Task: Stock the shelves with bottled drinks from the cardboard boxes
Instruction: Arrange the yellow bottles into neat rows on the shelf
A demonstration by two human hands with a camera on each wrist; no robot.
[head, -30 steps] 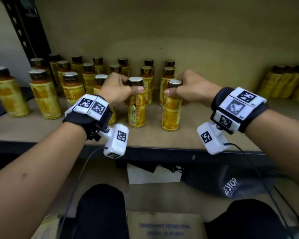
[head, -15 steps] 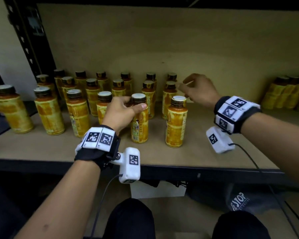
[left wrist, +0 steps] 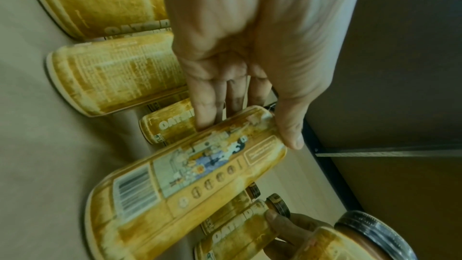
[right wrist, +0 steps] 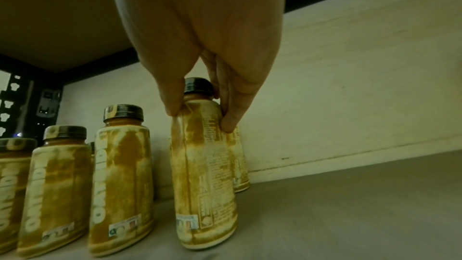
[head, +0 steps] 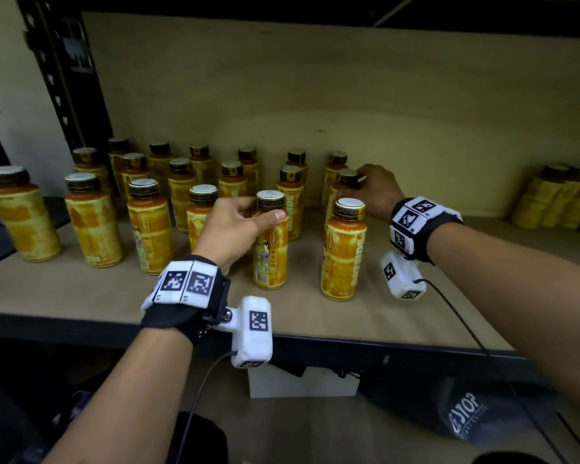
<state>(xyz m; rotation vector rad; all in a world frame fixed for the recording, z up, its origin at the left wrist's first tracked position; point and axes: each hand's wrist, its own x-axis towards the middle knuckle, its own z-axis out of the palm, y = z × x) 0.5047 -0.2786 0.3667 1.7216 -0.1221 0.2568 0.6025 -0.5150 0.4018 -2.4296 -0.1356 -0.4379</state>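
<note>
Several yellow-labelled drink bottles with dark caps stand in rows on the wooden shelf (head: pixel 81 289). My left hand (head: pixel 248 216) grips the shoulder of a front-row bottle (head: pixel 270 256) that stands upright on the board; in the left wrist view the left hand (left wrist: pixel 247 122) wraps the same bottle (left wrist: pixel 200 175) with thumb and fingers. My right hand (head: pixel 369 185) reaches deeper and pinches the neck of a second-row bottle (head: pixel 344 192). In the right wrist view the right hand (right wrist: pixel 200 114) holds that bottle (right wrist: pixel 205 165) just under the cap. Another front bottle (head: pixel 344 249) stands free.
A shrink-wrapped pack of the same bottles (head: pixel 556 202) lies at the shelf's far right. A black perforated upright (head: pixel 64 78) bounds the left side. Below the shelf edge sit a white box (head: pixel 302 383) and a dark bag (head: pixel 462 413). Bare board shows right of the rows.
My right hand let go of the front bottle, reached back and took hold of a second-row bottle. The left hand keeps its grip on its bottle.
</note>
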